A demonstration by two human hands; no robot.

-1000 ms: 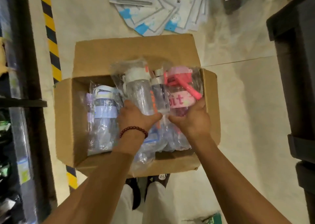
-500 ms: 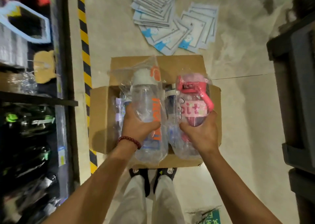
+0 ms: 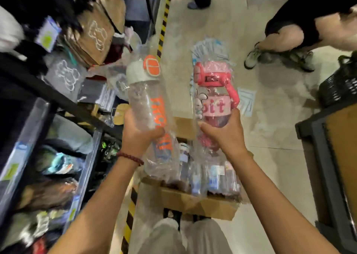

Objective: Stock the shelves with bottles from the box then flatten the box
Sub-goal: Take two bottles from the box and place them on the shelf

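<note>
Above an open brown cardboard box [image 3: 195,201] on the floor, a person is holding up two plastic-wrapped bottles. Their left hand [image 3: 137,134] is wrapping its fingers around a clear bottle with a white cap and orange lettering [image 3: 148,107], tilted toward the dark shelving [image 3: 58,103] on the left. Their right hand [image 3: 224,136] is gripping a pink-capped bottle with a pink label [image 3: 214,97], held upright. More wrapped bottles [image 3: 210,178] are standing inside the box below. Yellow-and-black floor tape [image 3: 163,27] is running beside the shelving.

Your clear bottle [image 3: 148,107] hides the box's [image 3: 197,203] left wall; shelf goods [image 3: 58,74] left of the box blur, and its inner bottles' [image 3: 212,176] labels are unreadable.
</note>
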